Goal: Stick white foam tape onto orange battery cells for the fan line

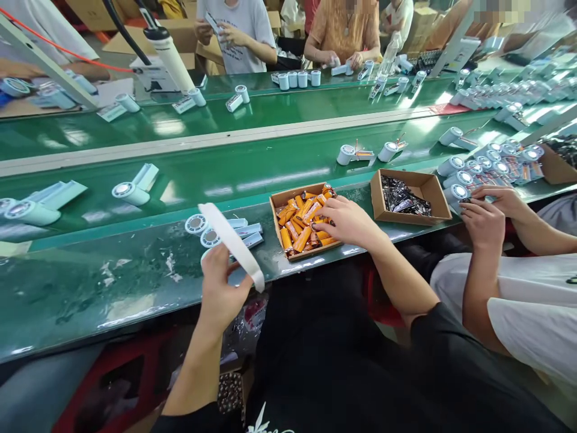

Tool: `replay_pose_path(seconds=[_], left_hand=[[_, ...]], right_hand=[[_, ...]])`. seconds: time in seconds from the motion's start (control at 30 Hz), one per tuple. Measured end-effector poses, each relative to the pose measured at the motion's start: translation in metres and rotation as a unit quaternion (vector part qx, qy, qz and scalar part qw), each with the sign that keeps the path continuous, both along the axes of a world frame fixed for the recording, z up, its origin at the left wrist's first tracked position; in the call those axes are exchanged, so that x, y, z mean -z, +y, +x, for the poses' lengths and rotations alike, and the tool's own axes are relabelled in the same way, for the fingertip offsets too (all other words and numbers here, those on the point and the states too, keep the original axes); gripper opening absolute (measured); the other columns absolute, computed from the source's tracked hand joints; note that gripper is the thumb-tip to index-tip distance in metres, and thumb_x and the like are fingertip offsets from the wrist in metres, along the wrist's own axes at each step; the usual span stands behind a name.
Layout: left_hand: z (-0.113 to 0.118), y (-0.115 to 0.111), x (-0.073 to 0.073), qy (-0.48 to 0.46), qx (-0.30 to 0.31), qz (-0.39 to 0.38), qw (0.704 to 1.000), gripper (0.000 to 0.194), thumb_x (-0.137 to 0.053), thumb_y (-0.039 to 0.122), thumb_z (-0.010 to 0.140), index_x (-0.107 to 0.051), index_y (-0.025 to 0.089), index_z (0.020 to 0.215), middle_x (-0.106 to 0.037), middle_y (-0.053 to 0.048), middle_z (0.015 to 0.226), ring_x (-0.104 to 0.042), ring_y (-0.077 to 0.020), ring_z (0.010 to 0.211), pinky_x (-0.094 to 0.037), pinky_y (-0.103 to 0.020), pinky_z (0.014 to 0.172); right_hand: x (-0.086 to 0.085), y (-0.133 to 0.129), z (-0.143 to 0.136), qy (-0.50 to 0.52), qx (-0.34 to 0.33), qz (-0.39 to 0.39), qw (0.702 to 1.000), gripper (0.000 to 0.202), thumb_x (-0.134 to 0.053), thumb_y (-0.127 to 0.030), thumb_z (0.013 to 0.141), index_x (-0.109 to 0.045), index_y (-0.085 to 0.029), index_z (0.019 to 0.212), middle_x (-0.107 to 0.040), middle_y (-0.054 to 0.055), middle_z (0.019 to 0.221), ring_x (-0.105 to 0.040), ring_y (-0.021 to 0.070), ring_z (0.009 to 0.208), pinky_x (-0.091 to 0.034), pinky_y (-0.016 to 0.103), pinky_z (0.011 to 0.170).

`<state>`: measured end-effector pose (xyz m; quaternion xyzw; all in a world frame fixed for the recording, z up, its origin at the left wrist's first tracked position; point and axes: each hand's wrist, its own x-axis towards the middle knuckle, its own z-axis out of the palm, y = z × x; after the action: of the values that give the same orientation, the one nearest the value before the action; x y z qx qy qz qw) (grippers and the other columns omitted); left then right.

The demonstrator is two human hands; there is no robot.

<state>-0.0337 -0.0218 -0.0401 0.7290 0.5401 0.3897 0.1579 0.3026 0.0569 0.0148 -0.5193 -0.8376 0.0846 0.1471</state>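
Note:
My left hand (220, 288) is closed around a roll of white tape (234, 246), seen nearly edge-on and tilted over the bench's front edge. Behind the roll lie a few pale blue handheld fan housings (211, 237), partly covered by it and by my hand. My right hand (349, 221) reaches over the right side of a small cardboard box (294, 257) full of orange-wrapped battery cells (301, 218). Its fingers are apart and touch the cells; the thumb is hidden, and no cell shows clearly in its grip.
Right of the cells stands a cardboard box (410, 219) of small black parts. A co-worker's hands (487, 216) work beside many fan housings (500, 162). More housings lie on the green conveyor belt (252, 156), with people across it. A metal post (49, 60) rises at left.

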Motion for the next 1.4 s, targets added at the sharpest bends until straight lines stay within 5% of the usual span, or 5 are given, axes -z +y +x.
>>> replay_pose_path(seconds=[0.23, 0.43, 0.87, 1.1, 1.4], left_hand=[[0.03, 0.008, 0.006, 0.087, 0.061, 0.081, 0.991, 0.074, -0.07, 0.018, 0.091, -0.041, 0.029, 0.159, -0.061, -0.014, 0.138, -0.047, -0.0377, 0.138, -0.058, -0.059, 0.104], [0.037, 0.005, -0.009, 0.219, 0.09, 0.124, 0.964, 0.073, -0.059, -0.003, 0.087, -0.049, 0.024, 0.154, -0.065, -0.014, 0.138, -0.038, -0.0424, 0.141, -0.048, -0.063, 0.111], [0.046, -0.001, -0.025, 0.317, 0.11, 0.139, 0.932, 0.088, -0.056, -0.007, 0.084, -0.045, 0.029, 0.163, -0.067, -0.003, 0.146, -0.033, -0.0393, 0.146, -0.044, -0.055, 0.117], [0.039, 0.003, -0.043, 0.312, 0.101, 0.126, 0.936, 0.085, -0.056, -0.002, 0.09, -0.041, 0.038, 0.164, -0.067, 0.001, 0.146, -0.043, -0.0361, 0.138, -0.045, -0.056, 0.116], [0.082, -0.002, -0.03, 0.256, 0.102, 0.169, 0.946, 0.064, -0.072, 0.02, 0.091, -0.057, 0.022, 0.154, -0.075, -0.013, 0.121, -0.051, -0.0384, 0.121, -0.047, -0.061, 0.108]], right_hand=[[0.03, 0.037, 0.009, 0.141, -0.004, -0.071, 0.987, 0.033, -0.055, -0.044, 0.106, -0.082, -0.026, 0.111, -0.072, 0.009, 0.125, -0.061, 0.0291, 0.122, -0.047, 0.05, 0.108], [0.013, 0.003, 0.004, 0.488, 0.014, -0.091, 0.868, 0.055, -0.048, -0.064, 0.105, -0.072, -0.021, 0.131, -0.081, 0.007, 0.109, -0.077, 0.0218, 0.1, -0.063, 0.036, 0.09], [-0.004, -0.031, -0.014, 0.313, -0.03, 0.138, 0.939, 0.022, -0.067, -0.037, 0.101, -0.081, -0.031, 0.117, -0.083, 0.0, 0.11, -0.08, 0.0212, 0.098, -0.065, 0.034, 0.094], [0.003, -0.031, 0.005, 0.354, -0.047, -0.044, 0.933, 0.043, -0.077, -0.03, 0.093, -0.074, -0.032, 0.135, -0.08, 0.001, 0.123, -0.08, 0.024, 0.1, -0.065, 0.039, 0.099], [0.05, -0.034, -0.035, 0.688, 0.12, 0.056, 0.713, 0.067, -0.063, -0.047, 0.102, -0.038, -0.035, 0.162, -0.066, 0.01, 0.147, -0.069, 0.0272, 0.131, -0.063, 0.053, 0.104]])
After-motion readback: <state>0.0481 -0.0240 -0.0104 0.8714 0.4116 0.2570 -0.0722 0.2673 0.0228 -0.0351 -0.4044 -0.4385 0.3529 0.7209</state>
